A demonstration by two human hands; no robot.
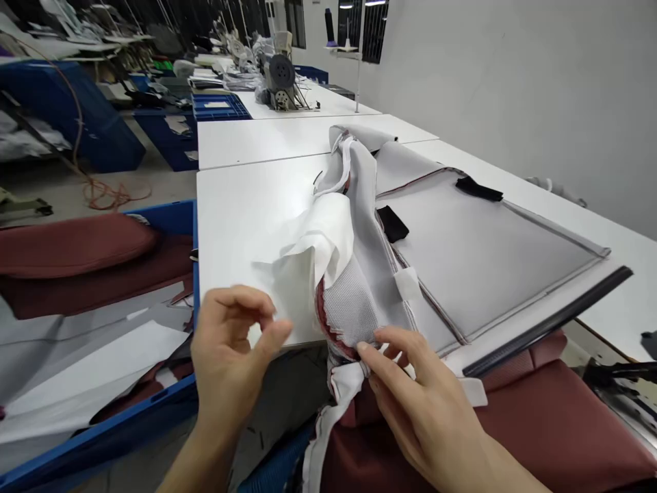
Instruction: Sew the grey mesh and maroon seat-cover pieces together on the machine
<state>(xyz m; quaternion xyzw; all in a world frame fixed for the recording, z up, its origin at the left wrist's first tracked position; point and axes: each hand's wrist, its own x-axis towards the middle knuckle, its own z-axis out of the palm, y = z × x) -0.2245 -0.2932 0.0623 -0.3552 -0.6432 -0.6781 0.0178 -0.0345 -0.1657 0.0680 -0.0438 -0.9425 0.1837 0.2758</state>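
Observation:
A sewn seat cover, turned partly inside out, lies across the white table and hangs over its front edge. Its grey backing (493,246) faces up, and maroon leather (554,418) shows below. My right hand (415,390) grips the seam edge near the grey mesh patch (352,305); its thumb is mostly hidden. Beside it on the left, my left hand (233,349) hovers with curled fingers, thumb and forefinger apart, holding nothing I can see. White thin fabric (328,233) bunches over the cover's near end. A black plastic strip (549,322) runs along its right edge.
To the left stands a blue bin (148,411) with maroon and grey cover pieces. A sewing machine (282,75) is on the far table, by a thread stand (358,79). Machine parts (621,383) show at the right edge. An orange hose (110,194) lies on the floor.

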